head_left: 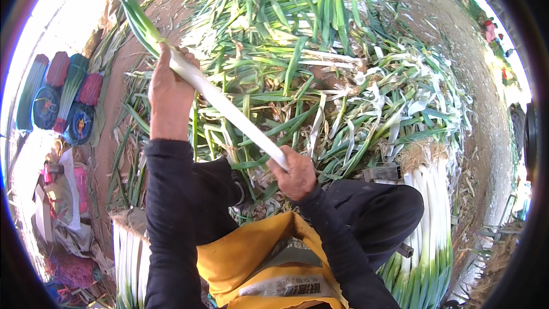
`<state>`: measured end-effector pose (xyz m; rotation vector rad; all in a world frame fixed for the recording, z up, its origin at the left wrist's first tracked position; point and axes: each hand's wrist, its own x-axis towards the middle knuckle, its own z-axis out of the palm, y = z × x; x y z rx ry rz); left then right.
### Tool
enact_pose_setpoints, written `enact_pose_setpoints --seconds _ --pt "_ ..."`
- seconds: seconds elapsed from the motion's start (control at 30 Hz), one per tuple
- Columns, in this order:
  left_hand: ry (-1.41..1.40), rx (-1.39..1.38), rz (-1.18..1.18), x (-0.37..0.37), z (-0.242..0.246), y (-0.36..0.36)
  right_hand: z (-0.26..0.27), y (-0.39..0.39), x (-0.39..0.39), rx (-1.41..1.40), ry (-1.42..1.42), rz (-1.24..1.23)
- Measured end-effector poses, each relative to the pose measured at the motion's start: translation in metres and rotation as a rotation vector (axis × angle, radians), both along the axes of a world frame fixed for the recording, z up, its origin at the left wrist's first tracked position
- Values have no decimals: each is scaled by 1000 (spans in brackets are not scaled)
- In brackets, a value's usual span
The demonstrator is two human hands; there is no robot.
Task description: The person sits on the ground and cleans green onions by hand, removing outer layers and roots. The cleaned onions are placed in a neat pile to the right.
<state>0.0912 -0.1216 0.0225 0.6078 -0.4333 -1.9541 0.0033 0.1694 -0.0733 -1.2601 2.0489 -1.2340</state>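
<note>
A long leek-like green onion (229, 111) slants across the view in both of my hands, its leaves at the upper left. My left hand (171, 77) grips it where the white shaft turns green. Around the lower, white end, my right hand (297, 173) is closed; the tip and any roots are hidden in the fingers. The shaft looks smooth and white. Below my hands are my dark-trousered knees (373, 214) and a yellow apron (257, 257) that bears writing.
Loose leaves and peelings (343, 107) cover the ground ahead, with a heap of green onions (257, 4) beyond. Trimmed onions stand in bundles at my right (429, 206) and left (131, 262). Rolls of netting (77, 94) lie far left. A metal bar end (381, 173) juts near my right knee.
</note>
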Motion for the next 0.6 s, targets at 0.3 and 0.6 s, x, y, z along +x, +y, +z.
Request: enact_pose_setpoints --seconds 0.3,0.6 --pt "-156 -420 32 22 18 -3 -109 -18 -28 72 -227 112" --pt "-292 -413 -3 38 13 37 -269 -9 -252 727 180 -351"
